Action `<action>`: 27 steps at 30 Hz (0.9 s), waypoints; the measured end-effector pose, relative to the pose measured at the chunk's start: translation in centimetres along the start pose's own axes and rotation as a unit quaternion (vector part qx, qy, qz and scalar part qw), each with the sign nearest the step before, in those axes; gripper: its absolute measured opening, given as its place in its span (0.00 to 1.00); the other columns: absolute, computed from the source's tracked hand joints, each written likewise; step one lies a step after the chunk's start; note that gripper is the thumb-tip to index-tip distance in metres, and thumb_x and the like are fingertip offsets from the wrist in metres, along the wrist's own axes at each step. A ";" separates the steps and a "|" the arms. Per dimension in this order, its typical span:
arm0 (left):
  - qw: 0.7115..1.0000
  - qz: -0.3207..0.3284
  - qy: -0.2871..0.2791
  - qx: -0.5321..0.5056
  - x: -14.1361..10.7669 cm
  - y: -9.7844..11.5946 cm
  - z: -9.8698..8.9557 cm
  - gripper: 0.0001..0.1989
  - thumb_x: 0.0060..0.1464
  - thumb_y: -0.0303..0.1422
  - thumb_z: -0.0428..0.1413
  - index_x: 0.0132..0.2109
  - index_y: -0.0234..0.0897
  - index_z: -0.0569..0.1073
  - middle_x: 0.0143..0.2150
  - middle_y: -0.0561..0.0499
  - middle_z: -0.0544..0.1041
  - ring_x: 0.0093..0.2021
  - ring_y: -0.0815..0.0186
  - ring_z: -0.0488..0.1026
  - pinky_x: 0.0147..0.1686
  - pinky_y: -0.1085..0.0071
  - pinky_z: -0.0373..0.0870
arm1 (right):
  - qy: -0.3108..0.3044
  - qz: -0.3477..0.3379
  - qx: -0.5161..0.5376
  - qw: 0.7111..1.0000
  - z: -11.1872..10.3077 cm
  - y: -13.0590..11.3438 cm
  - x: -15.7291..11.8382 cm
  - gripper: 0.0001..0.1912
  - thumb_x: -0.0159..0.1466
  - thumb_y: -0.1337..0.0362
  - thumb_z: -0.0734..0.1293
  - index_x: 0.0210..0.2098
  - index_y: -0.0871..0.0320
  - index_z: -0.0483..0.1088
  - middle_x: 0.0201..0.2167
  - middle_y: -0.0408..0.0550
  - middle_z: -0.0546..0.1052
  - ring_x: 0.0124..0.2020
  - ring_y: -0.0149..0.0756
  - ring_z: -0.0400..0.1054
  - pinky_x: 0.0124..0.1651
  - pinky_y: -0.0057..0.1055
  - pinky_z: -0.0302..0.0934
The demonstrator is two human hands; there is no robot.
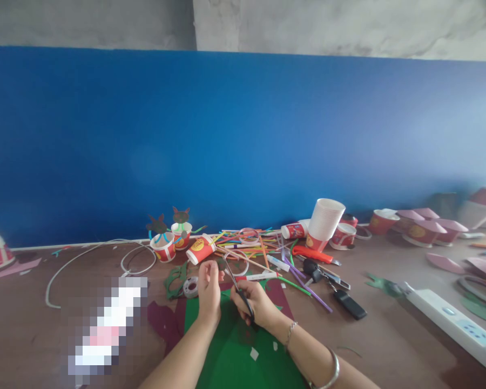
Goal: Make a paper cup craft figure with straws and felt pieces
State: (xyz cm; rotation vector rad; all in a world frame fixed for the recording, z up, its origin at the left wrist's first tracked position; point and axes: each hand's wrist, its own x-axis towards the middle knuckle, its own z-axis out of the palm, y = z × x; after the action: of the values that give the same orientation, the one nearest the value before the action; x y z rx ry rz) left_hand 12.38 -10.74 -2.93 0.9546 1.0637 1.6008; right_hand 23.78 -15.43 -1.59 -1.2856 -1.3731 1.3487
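Note:
My right hand (254, 303) is wrapped round the black handles of a pair of scissors (242, 294), whose blades point up and to the left. Just left of them, my left hand (209, 286) is closed with its fingers curled in; what it holds, if anything, is too small to make out. Both hands are above green paper (227, 351), which lies over dark red paper (288, 302). Small white scraps (254, 354) rest on the green sheet. A roll of tape (190, 287) and a green cut-out piece (173, 281) are beside my left hand.
Behind my hands are tipped red cups (201, 248), coloured sticks and a marker (257, 276). A cup stack (324, 224), an orange cutter (311, 254) and keys (312, 270) are to the right, with a white power strip (453, 324) beyond. A white cable (60, 270) curves at left.

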 end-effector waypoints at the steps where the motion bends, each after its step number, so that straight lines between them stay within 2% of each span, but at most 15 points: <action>1: 1.000 -0.014 -0.013 0.004 -0.1 0.0 0.0 0.19 0.49 0.51 0.56 0.34 0.38 0.67 0.27 0.55 0.69 0.28 0.69 0.67 0.31 0.73 0.64 | 0.005 0.001 0.003 1.000 0.0 -0.1 0.0 0.14 0.53 0.55 0.68 0.25 0.58 0.63 0.09 0.34 0.62 0.08 0.22 0.53 0.09 0.18 0.49; 3: 0.998 -0.032 -0.053 0.016 -0.3 0.1 0.1 0.20 0.50 0.51 0.55 0.32 0.38 0.67 0.26 0.55 0.69 0.28 0.69 0.66 0.31 0.73 0.63 | 0.016 0.000 0.011 1.000 0.0 -0.3 -0.1 0.15 0.52 0.54 0.69 0.25 0.58 0.63 0.09 0.34 0.62 0.08 0.22 0.52 0.09 0.18 0.48; 6: 0.994 -0.025 -0.102 0.023 -0.5 0.2 0.1 0.19 0.51 0.49 0.56 0.28 0.37 0.66 0.24 0.55 0.67 0.27 0.70 0.64 0.30 0.74 0.62 | 0.017 -0.002 0.017 1.000 0.1 -0.7 -0.3 0.16 0.51 0.53 0.69 0.25 0.58 0.63 0.09 0.34 0.62 0.08 0.22 0.52 0.09 0.18 0.47; 12: 0.990 -0.040 -0.125 -0.045 -0.7 -0.2 -0.1 0.16 0.49 0.42 0.59 0.25 0.36 0.66 0.23 0.57 0.66 0.27 0.71 0.64 0.30 0.76 0.61 | 0.001 0.004 0.021 1.000 -0.1 -1.0 -0.4 0.17 0.51 0.53 0.70 0.26 0.59 0.63 0.10 0.34 0.64 0.08 0.22 0.55 0.09 0.17 0.45; 16: 0.984 -0.065 -0.151 -0.066 -0.8 -0.6 -0.2 0.14 0.47 0.42 0.61 0.28 0.36 0.69 0.24 0.56 0.68 0.27 0.71 0.65 0.30 0.75 0.62 | -0.002 -0.017 0.047 0.999 -0.3 -0.6 -0.2 0.18 0.51 0.51 0.69 0.28 0.59 0.64 0.10 0.35 0.65 0.10 0.23 0.57 0.11 0.18 0.47; 19: 0.983 -0.069 -0.157 -0.070 -0.8 -0.7 -0.2 0.14 0.47 0.41 0.61 0.28 0.35 0.69 0.24 0.56 0.68 0.27 0.71 0.65 0.31 0.75 0.62 | 0.001 -0.025 0.051 0.998 -0.3 -0.4 -0.2 0.19 0.52 0.50 0.69 0.27 0.59 0.62 0.10 0.34 0.64 0.10 0.23 0.57 0.12 0.18 0.48; 27: 0.982 -0.064 -0.162 -0.068 -0.7 -0.6 -0.2 0.13 0.47 0.40 0.60 0.26 0.36 0.67 0.24 0.57 0.67 0.27 0.71 0.64 0.31 0.76 0.62 | -0.001 -0.038 0.045 0.998 -0.3 -0.2 -0.1 0.18 0.53 0.51 0.69 0.27 0.58 0.62 0.09 0.32 0.63 0.08 0.21 0.54 0.11 0.18 0.45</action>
State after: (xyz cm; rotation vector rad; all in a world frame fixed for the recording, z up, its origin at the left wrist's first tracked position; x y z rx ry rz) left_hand 12.51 -11.34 -3.63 0.9930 0.7649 1.3392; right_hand 24.02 -15.45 -1.31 -1.1616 -1.3340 1.3454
